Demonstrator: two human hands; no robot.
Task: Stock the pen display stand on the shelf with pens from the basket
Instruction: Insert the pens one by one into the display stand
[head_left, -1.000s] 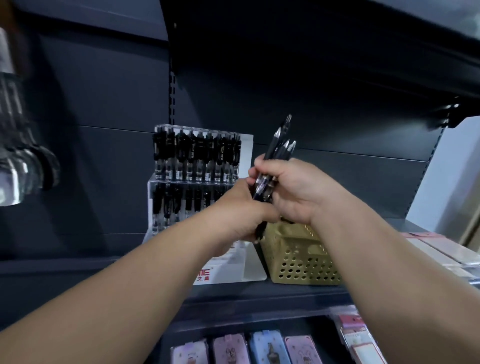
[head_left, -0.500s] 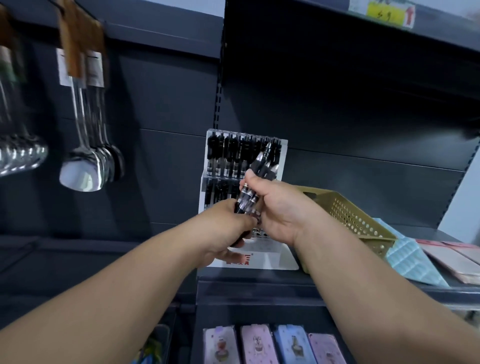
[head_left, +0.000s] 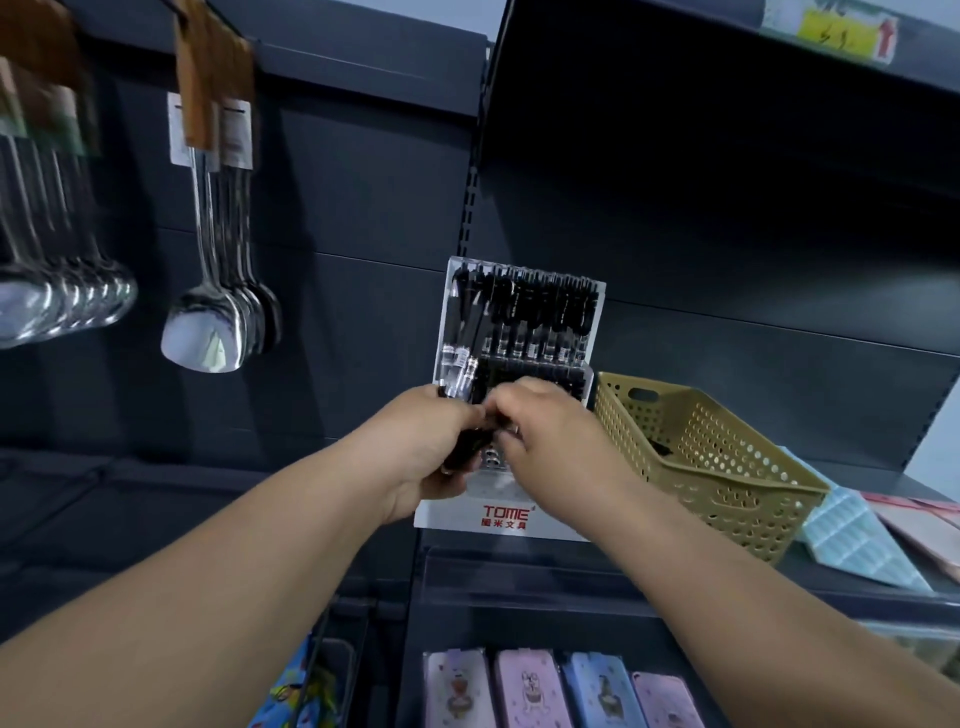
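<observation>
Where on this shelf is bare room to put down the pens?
Bare shelf lies left of the pen display stand, below the hanging spoons. Right of the stand is crowded: the basket sits close beside it, then blue packs. Left hand and right hand block its front.

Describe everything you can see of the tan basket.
The basket is olive-tan plastic, open-topped, its walls pierced with rows of round holes, with a slot handle in one end wall. It stands on the dark shelf just right of the pen display stand, a pale blue padded item beside its right end. A small dark object lies inside.
</observation>
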